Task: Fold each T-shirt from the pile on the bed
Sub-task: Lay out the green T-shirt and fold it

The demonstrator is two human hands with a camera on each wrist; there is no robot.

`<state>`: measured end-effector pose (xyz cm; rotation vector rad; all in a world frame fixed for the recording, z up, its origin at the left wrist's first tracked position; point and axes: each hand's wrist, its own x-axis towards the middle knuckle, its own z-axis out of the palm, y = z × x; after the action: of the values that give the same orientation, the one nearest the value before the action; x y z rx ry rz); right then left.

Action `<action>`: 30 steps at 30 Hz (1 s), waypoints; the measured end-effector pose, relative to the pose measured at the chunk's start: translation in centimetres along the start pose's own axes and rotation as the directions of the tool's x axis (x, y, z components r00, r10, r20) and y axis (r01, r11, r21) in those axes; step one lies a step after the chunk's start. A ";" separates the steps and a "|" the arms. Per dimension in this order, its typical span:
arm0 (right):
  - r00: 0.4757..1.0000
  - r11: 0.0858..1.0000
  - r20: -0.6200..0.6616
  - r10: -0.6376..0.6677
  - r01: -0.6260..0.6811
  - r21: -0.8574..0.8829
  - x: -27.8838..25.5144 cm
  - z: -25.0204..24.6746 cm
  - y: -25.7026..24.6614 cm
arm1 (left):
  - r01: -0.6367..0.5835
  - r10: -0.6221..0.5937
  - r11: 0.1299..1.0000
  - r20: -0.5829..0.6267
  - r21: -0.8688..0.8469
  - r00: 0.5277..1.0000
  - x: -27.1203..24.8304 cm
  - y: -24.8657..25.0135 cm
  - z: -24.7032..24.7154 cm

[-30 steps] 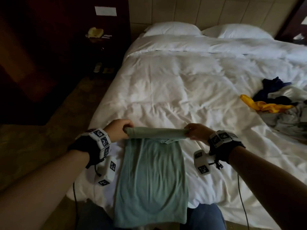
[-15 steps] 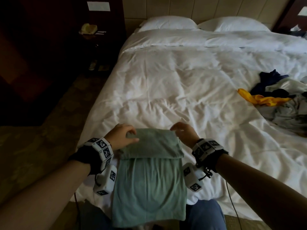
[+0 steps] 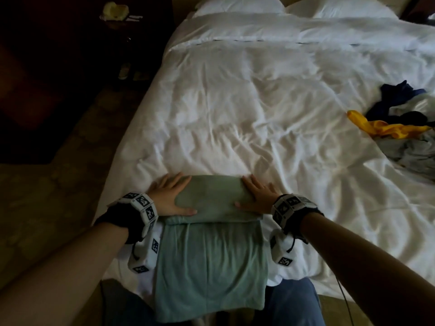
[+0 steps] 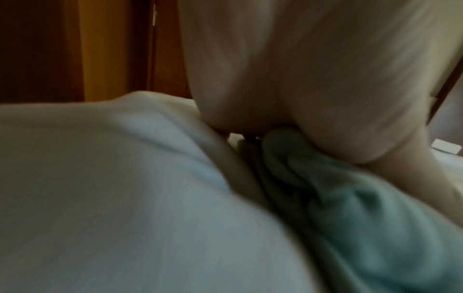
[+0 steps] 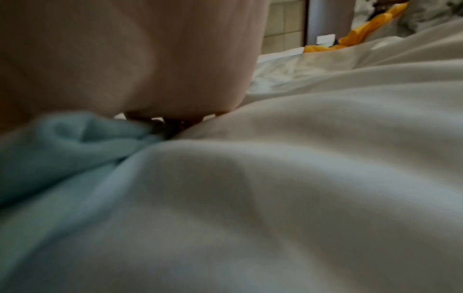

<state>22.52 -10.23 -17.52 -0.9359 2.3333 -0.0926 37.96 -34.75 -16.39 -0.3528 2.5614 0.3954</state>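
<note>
A pale green T-shirt lies at the near edge of the white bed, its far end folded back over itself into a band. My left hand lies flat on the band's left end, fingers straight. My right hand presses flat on its right end. Both wrist views show a palm from below, resting on green cloth and white duvet. The pile of unfolded shirts, yellow, dark blue and grey, sits at the bed's right side.
Two white pillows lie at the head of the bed. A dark nightstand with a pale object stands at the upper left, beside dark floor. The shirt's lower hem hangs over the bed edge onto my blue trousers.
Both hands carried the shirt's far end toward me, laid it down as a folded band, let go of it and now lie flat on it.
</note>
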 end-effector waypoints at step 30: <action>0.902 0.981 -0.425 0.075 0.010 0.193 5.0 -12.5 -0.7 | 0.021 -0.122 0.961 -0.355 -0.276 0.927 4.2 -0.9 -11.3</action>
<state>13.05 -15.96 -9.83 -0.8430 2.6804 -0.5532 29.64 -40.17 -9.54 -0.6767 2.8512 0.7111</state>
